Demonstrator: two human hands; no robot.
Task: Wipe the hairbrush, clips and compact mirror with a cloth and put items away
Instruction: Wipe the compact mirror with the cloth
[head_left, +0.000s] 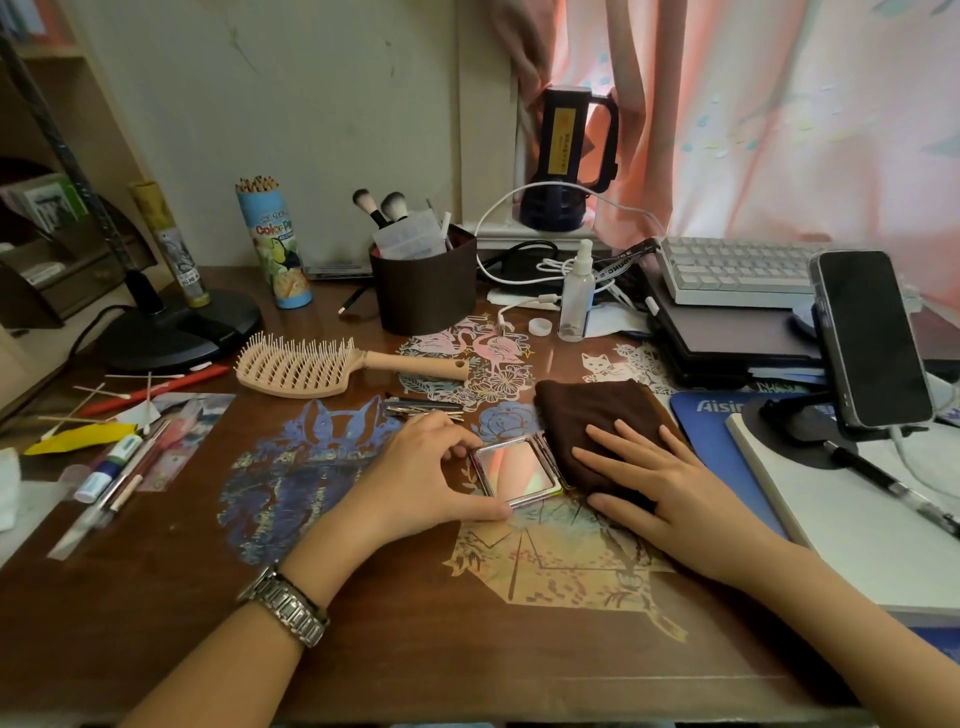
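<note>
Compact mirror (514, 470) is lying open, glass up, near the middle of the counter (363, 623), toward the front edge. It is being steadied by the left hand (421, 478): index fingertip at its far-left corner, thumb curled against its near edge, so it is being pinched between the two. A metal watch (284, 605) is being worn on that wrist.

Right hand (660, 483) is being pressed flat, fingers straight and spread, on a folded brown cloth (602, 421); the cloth is touching the mirror's right side, and whatever is under it is hidden.

Hairbrush (322, 366) is lying bristles up farther back, handle pointing toward the right edge. Clips (423, 406) are lying bunched just in front of the handle, beside the left hand's fingers.

Containers along the back edge: a brown holder (426, 291) is carrying two makeup brushes (382, 205) and a clear packet; a blue tube (275, 244) is standing packed with coloured pencils, tips up; a clear spray bottle (577, 291) is standing uncapped, its contents not discernible, its cap (540, 327) lying just beside it.

A phone (872, 338) is being held upright on a stand near the right edge.
</note>
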